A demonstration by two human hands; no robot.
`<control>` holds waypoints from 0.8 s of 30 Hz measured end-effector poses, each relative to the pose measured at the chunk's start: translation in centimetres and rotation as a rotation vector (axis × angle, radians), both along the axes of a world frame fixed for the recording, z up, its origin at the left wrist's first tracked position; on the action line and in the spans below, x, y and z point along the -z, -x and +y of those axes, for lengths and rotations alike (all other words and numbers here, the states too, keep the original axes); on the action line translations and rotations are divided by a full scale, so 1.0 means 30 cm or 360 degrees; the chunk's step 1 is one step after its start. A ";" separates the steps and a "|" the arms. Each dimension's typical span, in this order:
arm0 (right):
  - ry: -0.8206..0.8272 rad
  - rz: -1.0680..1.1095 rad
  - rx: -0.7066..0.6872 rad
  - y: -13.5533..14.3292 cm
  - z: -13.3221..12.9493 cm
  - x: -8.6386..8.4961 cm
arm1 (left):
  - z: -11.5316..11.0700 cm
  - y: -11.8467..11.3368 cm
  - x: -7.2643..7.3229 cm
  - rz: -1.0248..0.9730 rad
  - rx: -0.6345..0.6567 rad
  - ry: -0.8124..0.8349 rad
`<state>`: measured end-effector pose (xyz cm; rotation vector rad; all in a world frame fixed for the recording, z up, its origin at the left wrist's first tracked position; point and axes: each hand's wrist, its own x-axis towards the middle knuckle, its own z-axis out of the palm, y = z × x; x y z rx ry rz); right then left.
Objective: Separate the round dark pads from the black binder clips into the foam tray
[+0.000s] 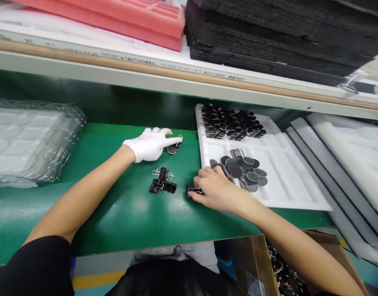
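My left hand [150,144], in a white glove, reaches over the table with fingers apart. Its index fingertip touches the wire handle of a binder clip on a dark round disc [173,149], which lies on the green surface. Between my hands sits a small group of black binder clips [163,181]. My bare right hand [215,188] is closed on another black binder clip [193,190], thumb along its near side. Its other fingers rest at the edge of a loose pile of dark round discs [243,168]; what those fingertips touch is hidden.
The discs lie on a white foam tray [287,172], with rows of binder clips [230,121] behind. Clear plastic trays [28,139] stand left, white foam sheets [346,164] right. A shelf [146,68] overhangs the back. Below right, a cardboard box [253,263] holds binder clips.
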<state>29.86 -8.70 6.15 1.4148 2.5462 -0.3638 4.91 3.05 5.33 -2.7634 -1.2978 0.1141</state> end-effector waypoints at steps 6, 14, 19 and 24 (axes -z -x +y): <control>-0.0051 0.0148 0.0160 0.032 0.046 0.049 | 0.025 -0.003 0.022 0.0116 0.0081 -0.0010; -0.0040 0.0432 0.0331 0.046 0.074 0.049 | 0.031 0.009 0.021 0.0056 0.0250 -0.0222; 0.0057 0.0820 0.0556 0.028 0.146 0.037 | 0.033 -0.013 0.049 0.0073 0.0072 -0.0333; 0.0257 0.0761 0.0442 0.012 0.198 0.039 | 0.017 -0.028 0.066 -0.0111 0.0097 -0.0404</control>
